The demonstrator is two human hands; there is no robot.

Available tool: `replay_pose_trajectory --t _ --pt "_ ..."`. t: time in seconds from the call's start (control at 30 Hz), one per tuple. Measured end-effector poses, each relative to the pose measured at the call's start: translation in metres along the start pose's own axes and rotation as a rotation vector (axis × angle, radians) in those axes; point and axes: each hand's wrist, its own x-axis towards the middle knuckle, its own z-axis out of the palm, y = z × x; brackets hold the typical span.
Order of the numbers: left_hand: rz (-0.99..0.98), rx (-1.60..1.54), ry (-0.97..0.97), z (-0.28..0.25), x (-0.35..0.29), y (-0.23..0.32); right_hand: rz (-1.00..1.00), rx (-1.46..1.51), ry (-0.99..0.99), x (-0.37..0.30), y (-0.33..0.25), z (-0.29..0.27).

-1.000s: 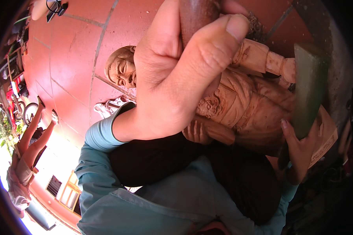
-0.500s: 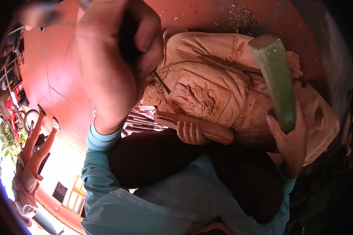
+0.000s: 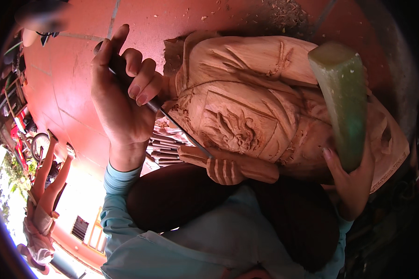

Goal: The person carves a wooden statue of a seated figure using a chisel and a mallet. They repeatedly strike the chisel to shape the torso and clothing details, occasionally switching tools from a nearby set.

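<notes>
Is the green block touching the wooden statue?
Cannot tell. In the head view the green mallet block, held by the right hand, overlaps the carved wooden statue, but no contact or gap shows.

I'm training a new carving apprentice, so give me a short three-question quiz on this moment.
1. True or false: the left hand holds a thin metal chisel whose tip rests on the wooden statue.
2. What does the right hand grip? A) a green block-shaped mallet B) a paintbrush C) nothing
3. Where does the statue lie, by the picture?

Key: 1 true. 2 A. 3 Across the person's lap, above the red tiled floor.
</notes>
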Motion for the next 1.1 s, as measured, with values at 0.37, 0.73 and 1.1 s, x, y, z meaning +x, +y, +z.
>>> replay_pose_trajectory --t 0.37,0.73,1.1 --pt "-0.141 -0.073 0.16 -0.004 0.005 -0.014 0.003 -0.009 0.0 -0.002 0.003 -0.001" --pt "-0.185 0.01 0.215 -0.003 0.007 -0.018 -0.043 0.023 -0.018 0.001 0.005 -0.001" --pt "-0.17 0.136 0.41 0.009 0.001 -0.025 -0.025 0.033 -0.014 0.002 0.001 -0.002"
